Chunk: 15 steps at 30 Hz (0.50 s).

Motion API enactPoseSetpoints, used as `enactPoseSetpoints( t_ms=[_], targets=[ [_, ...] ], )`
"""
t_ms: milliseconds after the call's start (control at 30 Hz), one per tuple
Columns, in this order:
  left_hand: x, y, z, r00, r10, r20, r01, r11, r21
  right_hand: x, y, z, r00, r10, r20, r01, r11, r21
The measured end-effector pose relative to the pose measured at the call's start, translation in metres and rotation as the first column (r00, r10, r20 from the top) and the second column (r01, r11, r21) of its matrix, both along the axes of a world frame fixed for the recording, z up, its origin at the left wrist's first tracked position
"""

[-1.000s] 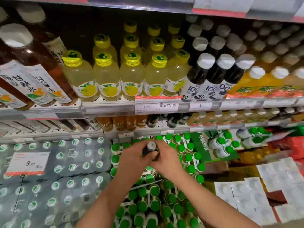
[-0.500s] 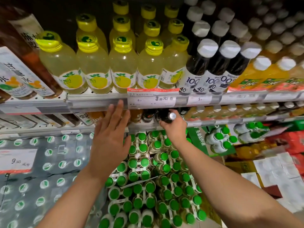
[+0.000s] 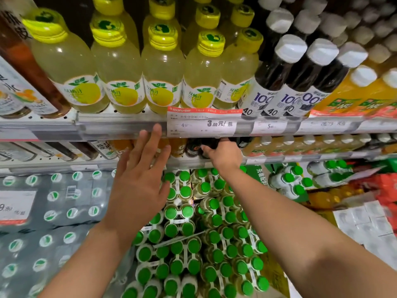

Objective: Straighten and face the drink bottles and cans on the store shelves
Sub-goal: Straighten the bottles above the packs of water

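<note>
Just under the sale price tag (image 3: 204,122), the right hand (image 3: 225,154) reaches into the lower shelf, its fingers curled round a dark bottle (image 3: 206,147) that stands among other dark bottles there. Left of that tag, the left hand (image 3: 139,179) is held flat, fingers straight and spread, holding nothing, its fingertips (image 3: 158,129) up at the shelf rail (image 3: 120,125) below the yellow-capped pomelo juice bottles (image 3: 120,67).
</note>
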<state>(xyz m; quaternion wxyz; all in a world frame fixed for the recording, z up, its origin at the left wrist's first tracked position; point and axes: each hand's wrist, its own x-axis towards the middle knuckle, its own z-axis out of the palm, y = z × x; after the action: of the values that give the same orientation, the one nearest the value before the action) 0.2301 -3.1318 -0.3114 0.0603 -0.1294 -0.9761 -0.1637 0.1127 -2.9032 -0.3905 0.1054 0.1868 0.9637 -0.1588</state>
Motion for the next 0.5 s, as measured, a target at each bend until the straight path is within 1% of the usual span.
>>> enactPoseSetpoints(
  t_ms=[67,100,200,267,300,367,400,433,467,500],
  targets=[
    [0.001,0.003,0.0,1.0,0.005,0.007,-0.005,1.0,-0.013,0.001,0.003,0.006,0.999,0.033,0.03,-0.034,0.999,0.031],
    [0.002,0.005,0.0,1.0,0.01,0.007,-0.009,1.0,-0.015,0.002,0.005,0.008,0.998,0.047,0.038,-0.048,0.999,0.016],
    [0.003,0.011,0.004,1.0,0.026,0.002,-0.026,0.999,-0.024,0.01,0.013,0.01,0.992,0.117,0.038,-0.112,0.987,-0.114],
    [0.003,0.015,0.004,0.999,0.038,-0.023,-0.039,0.999,-0.02,0.02,0.019,0.01,0.987,0.158,-0.025,-0.159,0.965,-0.21],
    [0.003,0.016,0.003,0.997,0.049,-0.061,-0.049,0.999,0.009,0.026,0.022,0.011,0.984,0.166,-0.07,-0.178,0.95,-0.255],
    [0.007,0.024,0.001,0.979,0.056,-0.196,-0.035,0.993,0.11,0.038,0.033,0.013,0.975,0.163,-0.149,-0.205,0.92,-0.334],
    [0.01,0.03,-0.003,0.966,0.026,-0.259,0.011,0.99,0.141,0.044,0.041,0.013,0.97,0.161,-0.183,-0.217,0.913,-0.346],
    [0.013,0.035,-0.009,0.96,-0.026,-0.279,0.068,0.987,0.144,0.049,0.049,0.013,0.964,0.16,-0.215,-0.226,0.914,-0.337],
    [0.014,0.041,-0.018,0.967,-0.075,-0.245,0.113,0.983,0.145,0.054,0.06,0.011,0.956,0.158,-0.249,-0.235,0.919,-0.317],
    [0.014,0.048,-0.028,0.984,-0.093,-0.15,0.119,0.977,0.178,0.056,0.072,0.01,0.95,0.147,-0.276,-0.229,0.928,-0.295]
  ],
)
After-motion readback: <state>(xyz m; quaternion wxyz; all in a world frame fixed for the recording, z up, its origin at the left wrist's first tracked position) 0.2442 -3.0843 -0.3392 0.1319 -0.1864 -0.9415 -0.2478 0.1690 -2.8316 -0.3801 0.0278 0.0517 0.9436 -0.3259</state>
